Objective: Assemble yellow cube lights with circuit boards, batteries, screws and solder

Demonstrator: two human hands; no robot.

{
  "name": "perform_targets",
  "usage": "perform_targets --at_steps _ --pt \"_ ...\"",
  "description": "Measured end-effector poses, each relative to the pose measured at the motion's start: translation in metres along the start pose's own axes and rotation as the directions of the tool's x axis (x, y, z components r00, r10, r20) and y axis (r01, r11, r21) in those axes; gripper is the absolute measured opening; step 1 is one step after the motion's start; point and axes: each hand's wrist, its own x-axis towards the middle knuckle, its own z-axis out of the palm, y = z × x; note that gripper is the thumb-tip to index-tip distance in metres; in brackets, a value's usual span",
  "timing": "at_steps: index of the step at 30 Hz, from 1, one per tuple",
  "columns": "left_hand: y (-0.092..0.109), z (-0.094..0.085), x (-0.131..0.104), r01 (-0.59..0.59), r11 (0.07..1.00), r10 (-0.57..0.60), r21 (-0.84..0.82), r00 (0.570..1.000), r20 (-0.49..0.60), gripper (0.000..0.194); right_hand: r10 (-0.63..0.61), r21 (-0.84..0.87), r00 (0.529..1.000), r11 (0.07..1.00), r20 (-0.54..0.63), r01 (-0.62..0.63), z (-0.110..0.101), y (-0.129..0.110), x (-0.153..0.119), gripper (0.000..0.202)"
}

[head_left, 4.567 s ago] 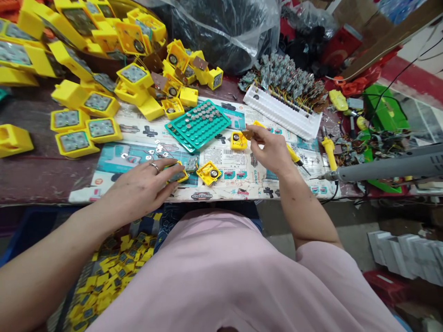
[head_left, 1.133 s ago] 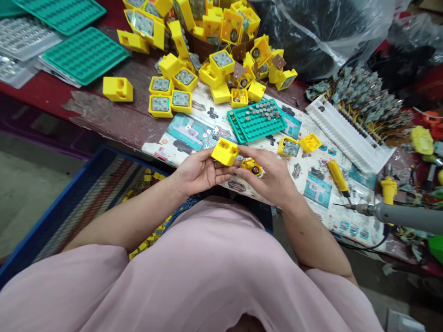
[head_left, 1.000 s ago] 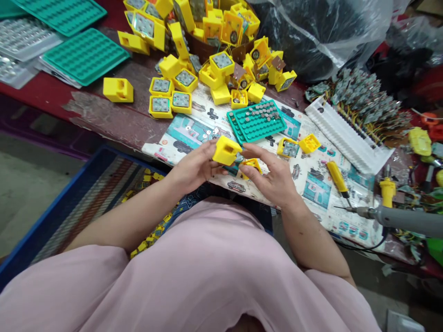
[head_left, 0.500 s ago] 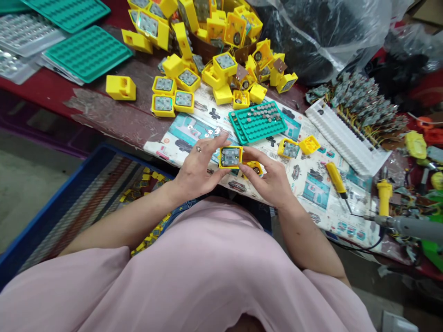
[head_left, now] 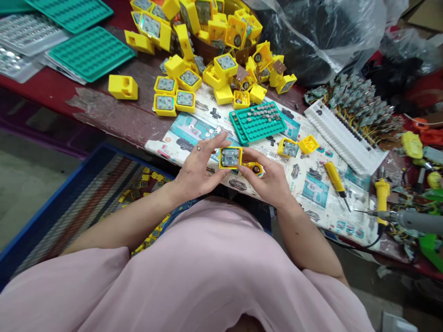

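Observation:
A small yellow case (head_left: 230, 158) with a grey-studded circuit board inside is held between my two hands, above the front edge of the printed cardboard sheet. My left hand (head_left: 199, 168) grips its left side with thumb and fingers. From the right, my right hand (head_left: 270, 177) pinches the same case. Just beside it, partly behind my right fingers, lies an open yellow housing (head_left: 255, 168) with a round metal part. Farther right sit a yellow case with a board (head_left: 288, 147) and an open yellow piece (head_left: 308, 144).
Behind is a green tray (head_left: 259, 122) with small round parts. Yellow cases (head_left: 185, 99) are heaped at the back. On the right are a white rack (head_left: 346, 138), a yellow screwdriver (head_left: 335, 179) and a soldering iron (head_left: 408, 219). A blue-rimmed crate (head_left: 51, 203) stands lower left.
The camera view has shifted slightly. Both hands keep nearly the same hold on the yellow case, and the objects on the table have not visibly moved.

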Motion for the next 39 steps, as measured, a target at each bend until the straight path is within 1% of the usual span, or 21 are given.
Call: perform_targets --at_steps 7,15,19,20,22,24,25,26,27,29,30,32,33,34,35,36,39 --pt "0.000 0.000 -0.003 0.045 0.998 -0.044 -0.046 0.999 0.019 0.080 0.030 -0.007 0.999 1.000 0.018 -0.030 0.001 0.000 -0.002 0.042" --pt "0.000 -0.002 -0.005 0.076 0.994 -0.074 -0.074 0.997 0.032 0.081 0.034 -0.011 0.999 0.999 0.021 -0.033 0.003 0.000 -0.003 0.040" --pt "-0.002 -0.001 -0.005 0.085 0.991 -0.083 -0.106 0.996 0.027 0.081 0.004 -0.049 1.000 0.999 0.015 -0.003 0.003 0.002 -0.002 0.039" --pt "-0.003 -0.001 -0.006 0.087 0.989 -0.085 -0.118 0.996 0.023 0.081 -0.011 -0.066 1.000 0.998 0.001 0.011 0.002 0.002 -0.002 0.039" --pt "-0.006 -0.001 -0.007 0.106 0.983 -0.104 -0.148 0.994 0.022 0.081 -0.037 -0.121 0.997 0.992 -0.073 0.028 -0.001 0.004 -0.002 0.042" --pt "-0.009 -0.001 -0.009 0.172 0.962 -0.170 -0.211 0.985 0.027 0.080 -0.061 -0.214 0.987 0.976 -0.151 0.027 -0.004 0.007 -0.002 0.050" --pt "-0.011 -0.002 -0.010 0.227 0.937 -0.227 -0.266 0.973 0.032 0.079 -0.072 -0.276 0.985 0.961 -0.158 0.026 -0.004 0.009 -0.003 0.054" --pt "-0.012 -0.003 -0.010 0.292 0.895 -0.295 -0.336 0.954 0.043 0.077 -0.080 -0.345 0.988 0.938 -0.131 0.030 -0.003 0.011 -0.003 0.058" --pt "-0.013 -0.004 -0.010 0.364 0.834 -0.373 -0.414 0.926 0.063 0.075 -0.081 -0.415 0.993 0.909 -0.080 0.041 -0.001 0.013 -0.004 0.062" --pt "-0.014 -0.007 -0.008 0.492 0.665 -0.519 -0.562 0.846 0.126 0.070 -0.060 -0.537 0.998 0.841 0.028 0.066 0.004 0.016 -0.004 0.063" --pt "-0.014 -0.009 -0.006 0.537 0.568 -0.575 -0.623 0.801 0.167 0.067 -0.048 -0.577 0.997 0.813 0.067 0.078 0.007 0.018 -0.003 0.058" --pt "-0.013 -0.014 -0.001 0.590 0.381 -0.640 -0.711 0.724 0.258 0.062 -0.048 -0.602 0.993 0.792 0.109 0.105 0.012 0.020 -0.002 0.043" --pt "-0.012 -0.016 0.001 0.602 0.302 -0.649 -0.740 0.698 0.303 0.060 -0.060 -0.591 0.991 0.798 0.120 0.119 0.013 0.020 -0.002 0.038" --pt "-0.013 -0.018 0.003 0.607 0.238 -0.645 -0.758 0.683 0.344 0.057 -0.074 -0.571 0.989 0.810 0.127 0.134 0.012 0.021 -0.001 0.035" --pt "-0.013 -0.019 0.004 0.608 0.194 -0.628 -0.770 0.680 0.379 0.052 -0.088 -0.546 0.988 0.825 0.129 0.145 0.011 0.022 -0.002 0.033" --pt "-0.015 -0.020 0.004 0.607 0.168 -0.603 -0.777 0.687 0.406 0.046 -0.102 -0.525 0.987 0.837 0.126 0.153 0.008 0.023 -0.002 0.032" --pt "-0.021 -0.022 0.001 0.607 0.160 -0.536 -0.778 0.716 0.448 0.029 -0.119 -0.488 0.990 0.861 0.079 0.142 -0.007 0.028 -0.006 0.029"
